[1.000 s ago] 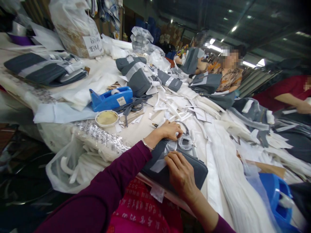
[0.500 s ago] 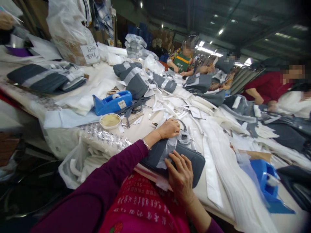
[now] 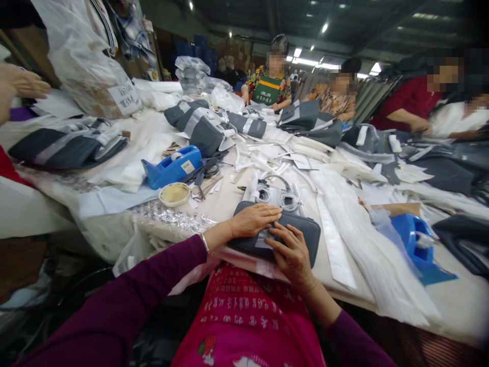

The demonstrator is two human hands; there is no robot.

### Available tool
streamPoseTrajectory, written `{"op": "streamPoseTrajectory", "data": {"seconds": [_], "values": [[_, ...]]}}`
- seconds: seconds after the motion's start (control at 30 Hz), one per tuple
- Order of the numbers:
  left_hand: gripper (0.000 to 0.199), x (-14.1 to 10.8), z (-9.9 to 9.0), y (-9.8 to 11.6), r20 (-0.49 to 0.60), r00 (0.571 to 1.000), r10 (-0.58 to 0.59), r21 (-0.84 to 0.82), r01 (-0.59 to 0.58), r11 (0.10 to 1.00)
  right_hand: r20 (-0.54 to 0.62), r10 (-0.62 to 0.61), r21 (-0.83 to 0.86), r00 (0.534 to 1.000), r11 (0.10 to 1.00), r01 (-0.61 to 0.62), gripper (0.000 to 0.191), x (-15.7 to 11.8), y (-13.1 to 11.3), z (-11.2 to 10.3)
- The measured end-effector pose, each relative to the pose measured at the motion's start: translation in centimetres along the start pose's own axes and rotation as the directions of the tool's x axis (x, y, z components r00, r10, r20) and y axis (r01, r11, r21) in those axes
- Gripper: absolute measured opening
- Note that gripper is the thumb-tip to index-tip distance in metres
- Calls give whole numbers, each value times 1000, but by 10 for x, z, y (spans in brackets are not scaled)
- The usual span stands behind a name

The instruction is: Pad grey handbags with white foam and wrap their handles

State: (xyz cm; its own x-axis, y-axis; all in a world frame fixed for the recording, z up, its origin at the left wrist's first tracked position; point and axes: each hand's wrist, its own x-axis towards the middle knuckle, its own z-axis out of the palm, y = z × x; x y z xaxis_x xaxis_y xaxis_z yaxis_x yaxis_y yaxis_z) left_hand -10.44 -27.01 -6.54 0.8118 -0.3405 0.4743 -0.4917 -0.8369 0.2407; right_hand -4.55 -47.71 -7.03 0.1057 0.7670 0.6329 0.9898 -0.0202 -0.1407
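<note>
A dark grey bag (image 3: pixel 308 237) lies flat at the table's near edge, with a translucent strip (image 3: pixel 263 238) across its middle. My left hand (image 3: pixel 254 220) lies flat over the bag's left and middle part, fingers stretched to the right. On the right side my right hand (image 3: pixel 292 250) rests on the bag with its fingers spread, the tips near the strip. Just behind the bag are two wrapped coils (image 3: pixel 290 202) and a curved dark handle. Parts of the strip are hidden under my hands.
Blue tape dispensers stand left (image 3: pixel 173 165) and right (image 3: pixel 412 244), with a round tub (image 3: pixel 174 194) by the left one. White strips (image 3: pixel 344 224), scraps and more grey bags (image 3: pixel 57 145) cover the table (image 3: pixel 225 199). Several people work beyond; another person's hand (image 3: pixel 26 81) shows far left.
My left hand has come down from the bag's far edge and flattened on it. The raised end of the strip now lies down. The view has shifted, and a hand at far left reaches further in.
</note>
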Motion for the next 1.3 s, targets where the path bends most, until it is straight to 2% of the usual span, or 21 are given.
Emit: {"op": "streamPoseTrajectory", "data": {"seconds": [0.13,0.27,0.43,0.53,0.6,0.7,0.8,1.0,1.3], "values": [[47,-1,0,5,-3,1000,10,57,-10,998,-5,-19,55,1000,998,19,25,-3,1,-1],[45,-8,1,14,-11,1000,-5,45,5,999,-6,0,66,1000,998,1,26,-6,-1,-2],[51,-17,-1,19,31,999,6,-22,-5,1000,28,127,88,992,988,-129,31,-32,-22,-10],[52,-19,0,16,29,999,29,-14,-29,999,63,151,-4,986,988,-151,39,-56,-41,-7],[54,-19,1,14,37,998,46,7,-47,999,76,136,-106,988,986,-128,36,-64,-49,-1],[56,-18,0,14,62,996,66,49,-69,996,19,126,-160,992,980,-121,20,-58,-53,10],[56,-18,-3,18,84,994,69,85,-76,993,-28,103,-85,994,991,-105,18,-42,-53,13],[70,-17,-7,23,101,994,51,109,-62,992,24,111,-45,994,993,-110,19,-31,-63,7],[71,-9,-3,16,144,989,23,143,-43,989,55,114,9,992,993,-115,23,-35,-79,3]]}}
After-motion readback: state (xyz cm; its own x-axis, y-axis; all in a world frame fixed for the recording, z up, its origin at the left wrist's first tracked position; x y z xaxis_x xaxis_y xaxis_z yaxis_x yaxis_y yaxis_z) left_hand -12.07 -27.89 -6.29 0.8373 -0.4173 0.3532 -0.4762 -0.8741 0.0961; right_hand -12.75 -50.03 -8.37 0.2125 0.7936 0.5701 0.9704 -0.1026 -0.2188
